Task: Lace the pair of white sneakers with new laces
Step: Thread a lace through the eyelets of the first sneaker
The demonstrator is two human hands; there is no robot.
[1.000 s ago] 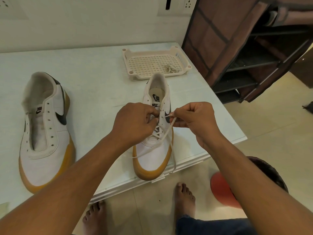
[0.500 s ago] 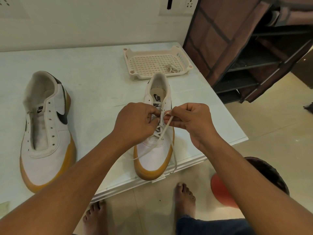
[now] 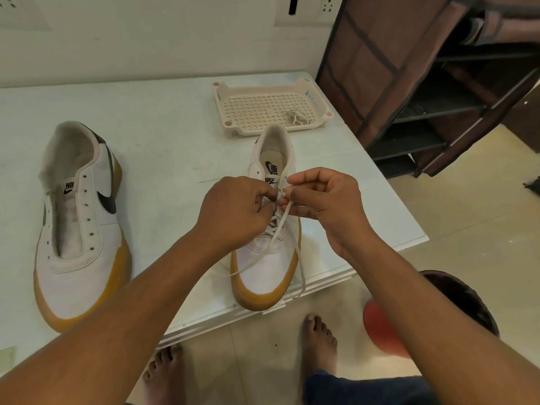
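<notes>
Above the half-laced sneaker (image 3: 264, 267) on the bench (image 3: 163, 135), the right hand (image 3: 327, 206) pinches the lace (image 3: 283, 219). The left hand (image 3: 233, 211) curls beside it, and its grip cannot be told.

Left grip (image 3: 237, 212) hides sneaker (image 3: 264, 273) upper eyelets; shoe rack (image 3: 432, 109) cropped at edge

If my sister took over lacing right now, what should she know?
Left hand: fingers curled at the eyelets; its hold is hidden.
Right hand pinches the flat white lace.
The white gum-soled sneaker at the white table edge is laced low down; upper eyelets remain.
The matching sneaker left of it has no lace.
A coiled white lace waits in the beige perforated plastic tray.
</notes>
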